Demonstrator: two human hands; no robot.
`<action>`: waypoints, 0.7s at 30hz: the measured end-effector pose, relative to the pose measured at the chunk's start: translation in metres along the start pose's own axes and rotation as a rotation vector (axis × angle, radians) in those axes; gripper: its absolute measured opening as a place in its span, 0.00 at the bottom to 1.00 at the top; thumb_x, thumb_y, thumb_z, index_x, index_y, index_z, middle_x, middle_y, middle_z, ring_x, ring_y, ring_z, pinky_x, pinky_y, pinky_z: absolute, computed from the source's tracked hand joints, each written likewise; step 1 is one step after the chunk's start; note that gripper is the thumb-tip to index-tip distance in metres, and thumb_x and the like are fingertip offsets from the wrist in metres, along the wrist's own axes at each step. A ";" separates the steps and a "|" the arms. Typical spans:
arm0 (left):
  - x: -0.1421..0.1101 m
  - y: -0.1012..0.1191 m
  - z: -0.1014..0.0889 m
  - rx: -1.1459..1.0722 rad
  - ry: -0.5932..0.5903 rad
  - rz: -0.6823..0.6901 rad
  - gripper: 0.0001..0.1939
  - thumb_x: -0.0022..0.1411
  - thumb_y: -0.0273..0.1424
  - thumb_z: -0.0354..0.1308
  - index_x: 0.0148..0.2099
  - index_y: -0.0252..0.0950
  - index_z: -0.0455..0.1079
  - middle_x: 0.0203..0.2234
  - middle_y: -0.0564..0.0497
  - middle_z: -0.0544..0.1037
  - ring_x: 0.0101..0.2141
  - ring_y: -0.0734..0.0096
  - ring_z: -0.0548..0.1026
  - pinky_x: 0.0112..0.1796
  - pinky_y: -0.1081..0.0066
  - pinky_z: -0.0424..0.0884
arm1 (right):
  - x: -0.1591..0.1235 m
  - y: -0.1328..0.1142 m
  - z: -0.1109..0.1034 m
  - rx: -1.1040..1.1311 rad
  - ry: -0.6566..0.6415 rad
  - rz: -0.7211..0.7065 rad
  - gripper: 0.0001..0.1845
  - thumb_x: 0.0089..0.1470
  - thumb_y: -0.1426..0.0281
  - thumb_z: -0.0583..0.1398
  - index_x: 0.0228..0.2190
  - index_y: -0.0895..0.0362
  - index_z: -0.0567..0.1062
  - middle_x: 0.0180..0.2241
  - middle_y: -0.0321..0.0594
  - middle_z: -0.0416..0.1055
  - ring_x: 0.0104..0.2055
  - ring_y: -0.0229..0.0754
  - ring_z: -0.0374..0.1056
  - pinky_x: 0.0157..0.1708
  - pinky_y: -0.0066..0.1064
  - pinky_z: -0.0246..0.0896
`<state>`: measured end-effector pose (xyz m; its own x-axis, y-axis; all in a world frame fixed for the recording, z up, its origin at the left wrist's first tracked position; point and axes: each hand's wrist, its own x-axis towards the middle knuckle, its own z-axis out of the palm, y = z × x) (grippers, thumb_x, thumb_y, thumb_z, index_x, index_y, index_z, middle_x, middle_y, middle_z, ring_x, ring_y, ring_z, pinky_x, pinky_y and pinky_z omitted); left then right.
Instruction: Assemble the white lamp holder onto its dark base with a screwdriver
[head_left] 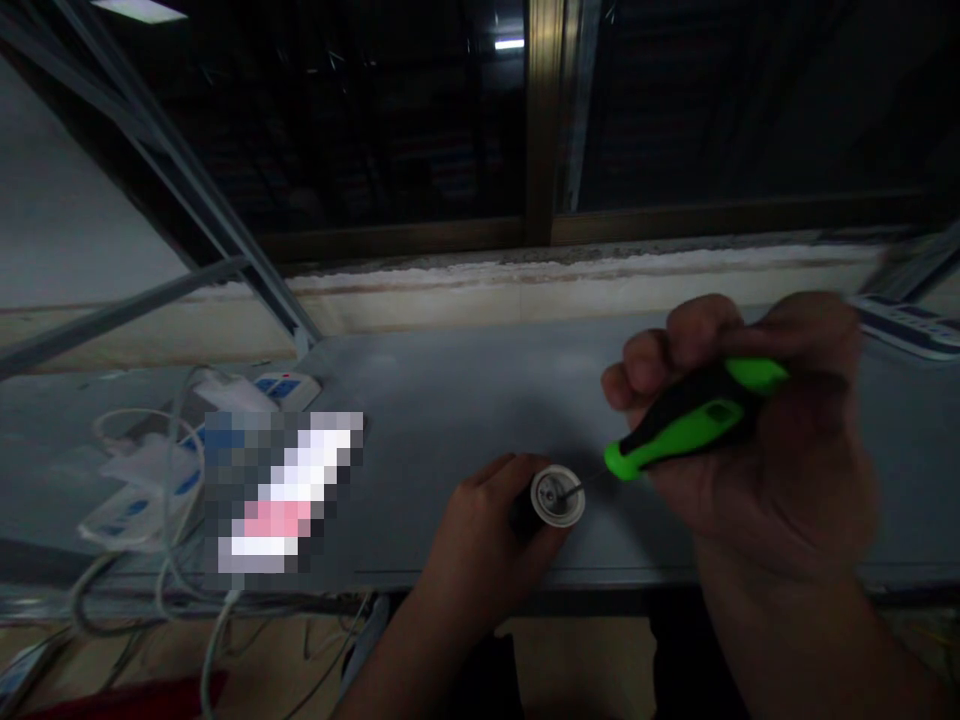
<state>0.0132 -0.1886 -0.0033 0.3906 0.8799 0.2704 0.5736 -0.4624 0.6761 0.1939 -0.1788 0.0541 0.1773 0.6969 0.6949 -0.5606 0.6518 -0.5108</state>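
Far left on my feed, a white power strip with blue switches (285, 392) sits on the grey worktop (450, 400), tangled in white cables (127, 440) beside a second pale strip (142, 510). Next to them is a pixelated item (285, 490), too blurred for me to identify. Behind everything runs a window frame (544, 120).

Near the worktop's front edge, the left hand (480, 550) is clenched around a dark cylinder (523, 512), which is the thing being worked on. Its long axis runs roughly from lower left to upper right, with its body buried in the fingers and its pale round end cap (559, 496) facing right and slightly up. That puts the cylinder firmly with the left hand, while the right hand (795, 480) sits just off to its right, closed around the black-and-green handle of a screwdriver (694, 420). The handle slants down toward the cap, and the thin shaft (589, 480) bridges the gap, its tip at or very near the centre of the cap. I can't tell whether it is touching. At far right, another power strip (907, 325) lies on the worktop.
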 end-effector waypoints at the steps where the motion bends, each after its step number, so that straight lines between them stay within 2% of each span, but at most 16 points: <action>1: 0.000 0.000 0.000 0.004 0.002 0.002 0.12 0.62 0.28 0.64 0.48 0.40 0.75 0.40 0.51 0.81 0.39 0.66 0.79 0.40 0.67 0.71 | 0.000 0.000 -0.001 -0.021 -0.016 0.017 0.05 0.58 0.65 0.67 0.34 0.52 0.78 0.32 0.36 0.68 0.34 0.40 0.72 0.33 0.35 0.73; 3: 0.000 -0.001 0.001 0.013 -0.002 0.007 0.13 0.61 0.28 0.65 0.49 0.40 0.75 0.40 0.51 0.81 0.39 0.66 0.79 0.40 0.67 0.71 | 0.000 -0.003 -0.001 -0.001 -0.044 0.120 0.10 0.65 0.61 0.61 0.34 0.53 0.79 0.23 0.34 0.63 0.26 0.37 0.66 0.30 0.34 0.71; 5: -0.001 -0.001 0.001 0.020 0.001 0.008 0.13 0.61 0.28 0.65 0.49 0.40 0.75 0.40 0.51 0.81 0.39 0.66 0.79 0.39 0.67 0.71 | -0.002 -0.007 -0.001 0.072 -0.049 0.199 0.13 0.71 0.60 0.54 0.37 0.49 0.75 0.18 0.29 0.58 0.17 0.34 0.57 0.20 0.28 0.61; 6: -0.001 -0.001 0.001 0.022 0.006 0.007 0.13 0.61 0.29 0.65 0.49 0.40 0.75 0.39 0.51 0.81 0.39 0.66 0.79 0.39 0.67 0.71 | -0.003 -0.008 0.000 0.098 -0.047 0.203 0.14 0.72 0.59 0.52 0.37 0.48 0.73 0.17 0.28 0.59 0.15 0.33 0.54 0.17 0.26 0.58; 8: -0.001 -0.001 0.000 0.019 0.011 -0.003 0.12 0.61 0.29 0.65 0.48 0.40 0.75 0.40 0.50 0.81 0.39 0.65 0.79 0.39 0.68 0.71 | -0.005 -0.009 0.001 0.104 -0.045 0.167 0.12 0.70 0.55 0.54 0.36 0.45 0.70 0.22 0.29 0.65 0.16 0.33 0.57 0.15 0.25 0.56; 10: -0.001 0.000 0.000 0.009 0.003 -0.009 0.12 0.62 0.28 0.65 0.48 0.39 0.75 0.40 0.50 0.81 0.40 0.65 0.79 0.40 0.68 0.71 | -0.004 -0.008 0.002 0.083 -0.005 0.107 0.12 0.61 0.55 0.65 0.33 0.47 0.71 0.31 0.31 0.69 0.22 0.34 0.66 0.15 0.24 0.59; 13: 0.000 0.000 0.000 -0.003 -0.010 -0.007 0.12 0.62 0.28 0.64 0.48 0.40 0.75 0.40 0.50 0.81 0.39 0.67 0.78 0.40 0.68 0.71 | 0.000 -0.006 0.001 0.007 0.031 0.052 0.10 0.52 0.62 0.72 0.31 0.51 0.78 0.36 0.36 0.67 0.35 0.39 0.71 0.26 0.30 0.72; 15: 0.000 0.000 0.000 0.001 -0.010 -0.006 0.11 0.62 0.29 0.64 0.48 0.40 0.75 0.40 0.50 0.81 0.38 0.67 0.78 0.39 0.68 0.71 | 0.001 -0.008 -0.001 -0.020 -0.016 0.106 0.10 0.58 0.60 0.68 0.32 0.53 0.80 0.29 0.36 0.66 0.30 0.38 0.70 0.29 0.33 0.73; 18: 0.000 0.000 0.000 0.011 0.003 -0.004 0.10 0.62 0.30 0.64 0.47 0.39 0.75 0.39 0.49 0.81 0.38 0.65 0.78 0.39 0.67 0.71 | -0.002 -0.012 -0.003 0.058 -0.029 0.209 0.14 0.70 0.59 0.56 0.35 0.50 0.77 0.15 0.28 0.57 0.15 0.33 0.56 0.18 0.26 0.60; 19: 0.000 0.000 0.000 0.010 0.008 -0.001 0.11 0.62 0.29 0.65 0.47 0.39 0.75 0.39 0.49 0.81 0.38 0.65 0.79 0.39 0.67 0.71 | -0.004 -0.013 -0.003 0.094 -0.012 0.213 0.15 0.71 0.58 0.54 0.36 0.49 0.76 0.13 0.27 0.55 0.12 0.33 0.53 0.16 0.25 0.56; 21: 0.001 0.001 -0.001 0.003 0.014 0.002 0.11 0.61 0.28 0.65 0.47 0.38 0.74 0.39 0.49 0.81 0.38 0.66 0.79 0.39 0.68 0.71 | -0.005 -0.013 -0.002 0.119 0.025 0.190 0.14 0.68 0.53 0.56 0.35 0.48 0.73 0.17 0.28 0.62 0.13 0.33 0.55 0.16 0.26 0.58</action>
<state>0.0135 -0.1884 -0.0022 0.3815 0.8805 0.2814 0.5753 -0.4644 0.6733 0.2023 -0.1905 0.0559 0.0784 0.8118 0.5786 -0.6771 0.4694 -0.5668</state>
